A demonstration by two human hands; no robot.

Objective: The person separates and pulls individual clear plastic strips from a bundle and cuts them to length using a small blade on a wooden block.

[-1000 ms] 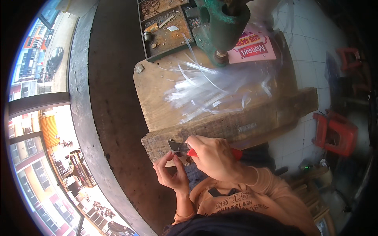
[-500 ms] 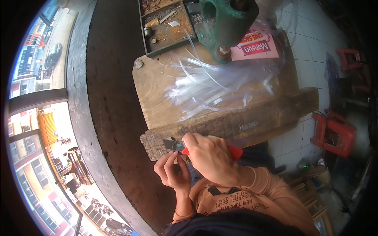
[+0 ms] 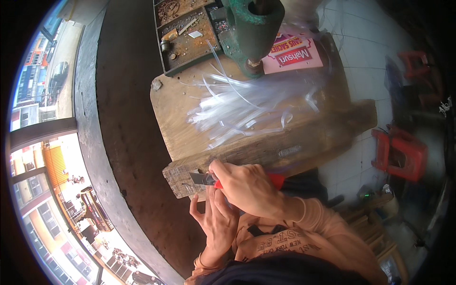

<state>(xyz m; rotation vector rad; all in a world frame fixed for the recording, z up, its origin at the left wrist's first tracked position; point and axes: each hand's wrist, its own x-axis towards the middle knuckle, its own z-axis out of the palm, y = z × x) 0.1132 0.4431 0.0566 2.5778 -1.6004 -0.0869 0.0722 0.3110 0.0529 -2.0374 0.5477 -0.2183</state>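
Note:
My right hand (image 3: pixel 248 187) is wrapped round the red handle (image 3: pixel 275 181) of a cutter. The cutter's wide, flat grey blade (image 3: pixel 198 178) points left, over the end of a thick wooden beam (image 3: pixel 181 183). Just below the blade is my left hand (image 3: pixel 217 216), fingers stretched upward and spread, the fingertips close to the cutter's front. No held thing shows in it, though my right hand partly covers that spot. Beyond the beam, a loose heap of clear plastic strips (image 3: pixel 237 107) lies on a worn wooden board (image 3: pixel 173 123).
At the far edge stand a compartmented tray (image 3: pixel 186 64) of small metal bits and a green metal press (image 3: pixel 254 35). A pink printed sheet (image 3: pixel 308 61) lies right of the press. A dark ledge (image 3: pixel 128 142) runs along the left. Red stools (image 3: pixel 401 154) stand on the tiled floor at right.
My left hand has moved up and right, its curled fingers now stretched and spread below the blade. My right hand keeps its hold on the cutter. The whole view has shifted slightly.

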